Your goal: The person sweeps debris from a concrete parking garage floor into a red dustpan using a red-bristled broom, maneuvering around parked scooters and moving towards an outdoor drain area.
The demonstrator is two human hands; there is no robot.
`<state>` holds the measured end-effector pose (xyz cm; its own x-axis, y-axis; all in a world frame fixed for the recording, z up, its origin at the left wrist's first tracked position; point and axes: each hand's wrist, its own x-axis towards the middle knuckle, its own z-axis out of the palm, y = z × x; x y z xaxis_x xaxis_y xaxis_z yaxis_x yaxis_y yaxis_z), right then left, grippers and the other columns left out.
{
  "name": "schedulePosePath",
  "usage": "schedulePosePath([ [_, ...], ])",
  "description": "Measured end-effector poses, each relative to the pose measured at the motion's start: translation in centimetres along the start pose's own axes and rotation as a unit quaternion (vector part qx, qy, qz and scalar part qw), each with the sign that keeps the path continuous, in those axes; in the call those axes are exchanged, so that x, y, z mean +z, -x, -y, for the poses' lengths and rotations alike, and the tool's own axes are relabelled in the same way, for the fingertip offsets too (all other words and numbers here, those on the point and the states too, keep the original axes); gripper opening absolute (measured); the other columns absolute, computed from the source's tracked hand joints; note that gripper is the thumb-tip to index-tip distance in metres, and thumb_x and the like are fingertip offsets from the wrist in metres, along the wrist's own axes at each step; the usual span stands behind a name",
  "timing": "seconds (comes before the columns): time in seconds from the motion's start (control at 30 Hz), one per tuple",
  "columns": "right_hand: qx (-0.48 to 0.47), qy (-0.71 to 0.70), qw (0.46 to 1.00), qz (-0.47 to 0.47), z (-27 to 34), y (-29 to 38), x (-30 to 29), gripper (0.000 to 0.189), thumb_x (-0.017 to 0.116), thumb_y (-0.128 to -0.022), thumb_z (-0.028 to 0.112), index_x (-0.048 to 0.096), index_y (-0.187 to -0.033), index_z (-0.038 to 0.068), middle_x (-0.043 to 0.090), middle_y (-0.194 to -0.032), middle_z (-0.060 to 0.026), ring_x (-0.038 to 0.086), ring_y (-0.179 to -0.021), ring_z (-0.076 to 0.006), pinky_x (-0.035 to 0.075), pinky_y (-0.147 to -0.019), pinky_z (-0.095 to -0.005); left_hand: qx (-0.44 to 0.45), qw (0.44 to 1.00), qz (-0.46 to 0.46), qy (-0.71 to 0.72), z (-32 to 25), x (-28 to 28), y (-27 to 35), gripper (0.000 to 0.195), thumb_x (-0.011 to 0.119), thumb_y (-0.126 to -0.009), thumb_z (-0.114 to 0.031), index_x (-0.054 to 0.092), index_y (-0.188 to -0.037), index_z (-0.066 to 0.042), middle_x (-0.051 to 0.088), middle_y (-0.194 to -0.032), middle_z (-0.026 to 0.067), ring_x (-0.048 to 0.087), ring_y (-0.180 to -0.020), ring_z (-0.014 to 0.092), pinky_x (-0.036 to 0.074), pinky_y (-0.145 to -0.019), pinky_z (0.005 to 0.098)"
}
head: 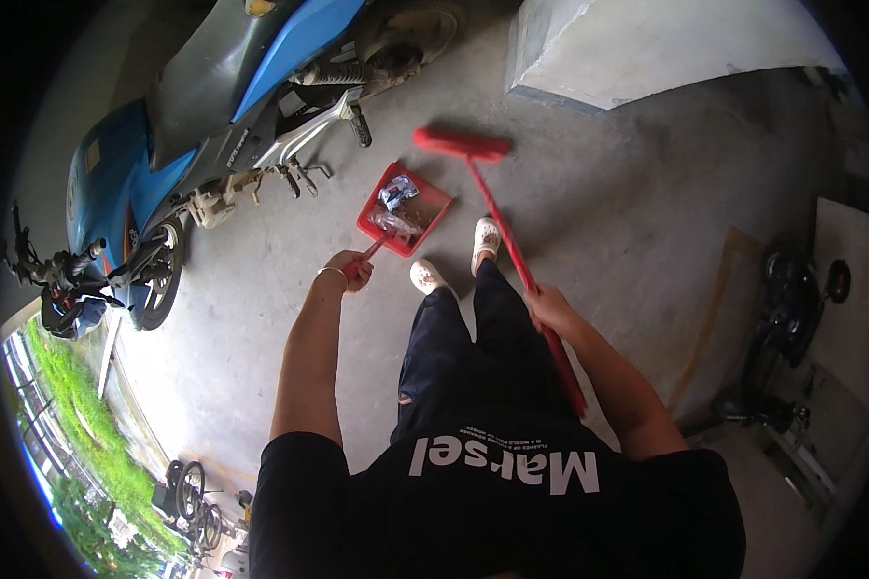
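Observation:
My left hand (358,271) is closed around the handle of a red dustpan (443,210), which lies ahead of my feet. Inside the pan are a crumpled blue-and-white wrapper (397,192), a clear plastic piece (389,219) and small brown debris. My right hand (552,310) grips the red pole of a broom (503,224). The broom's red head (463,145) is at the upper middle, beyond the dustpan and to its right, apart from it and slightly blurred. The pole's rear end reaches beside my right hip.
A blue motorcycle (127,166) stands on the left, its foot pegs near the dustpan. A pale concrete block or column base (579,54) is at the upper right. Another dark motorcycle (775,326) stands at the far right. Bicycles (192,499) and grass show at lower left.

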<state>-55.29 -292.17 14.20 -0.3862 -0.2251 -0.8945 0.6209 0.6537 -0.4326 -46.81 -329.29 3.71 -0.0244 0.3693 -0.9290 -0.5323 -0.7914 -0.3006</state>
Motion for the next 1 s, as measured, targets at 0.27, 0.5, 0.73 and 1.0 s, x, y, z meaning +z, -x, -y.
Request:
schedulePosePath([
  [0.27,0.069,-0.122,0.989,0.046,2.6,7.7,-2.7,0.019,0.04,-0.077,0.024,0.043,-0.073,0.005,0.041,-0.048,-0.0027,0.037,-0.033,-0.009,0.029,-0.03,-0.0226,0.059,0.996,0.004,0.074,1.9,-1.7,-0.2,0.019,0.043,-0.073,-0.013,0.039,-0.073,0.005,0.042,-0.056,0.0075,0.042,-0.04,0.009,0.037,-0.033,0.0136],
  [0.5,0.041,-0.127,0.991,0.002,5.2,-1.4,-2.5,0.022,0.04,-0.076,0.024,0.043,-0.068,0.004,0.041,-0.043,-0.0034,0.037,-0.03,-0.0111,0.03,-0.03,-0.0239,0.152,0.943,0.069,0.289,5.2,-3.0,3.1,0.043,0.042,-0.075,-0.029,0.036,-0.099,0.007,0.044,-0.094,0.0228,0.046,-0.085,0.029,0.046,-0.061,0.0287],
  [0.73,0.064,-0.099,0.988,0.103,0.0,3.9,-0.2,0.019,0.041,-0.077,0.022,0.044,-0.073,0.004,0.042,-0.049,-0.0034,0.038,-0.034,-0.0097,0.03,-0.032,-0.0219,0.414,0.546,-0.175,-0.707,19.8,-12.2,1.4,0.006,0.051,-0.06,-0.012,0.051,-0.056,-0.008,0.051,-0.053,0.0063,0.05,-0.052,0.02,0.041,-0.05,0.0307],
  [1.0,-0.003,-0.058,0.998,0.038,0.6,10.3,-1.9,0.025,0.04,-0.077,0.027,0.049,-0.079,0.004,0.043,-0.052,-0.0007,0.039,-0.04,-0.0085,0.031,-0.037,-0.0205,0.499,0.721,-0.05,-0.478,28.3,-6.8,8.3,0.009,0.044,-0.064,-0.01,0.051,-0.066,-0.005,0.048,-0.065,0.0085,0.051,-0.061,0.02,0.041,-0.051,0.0273],
])
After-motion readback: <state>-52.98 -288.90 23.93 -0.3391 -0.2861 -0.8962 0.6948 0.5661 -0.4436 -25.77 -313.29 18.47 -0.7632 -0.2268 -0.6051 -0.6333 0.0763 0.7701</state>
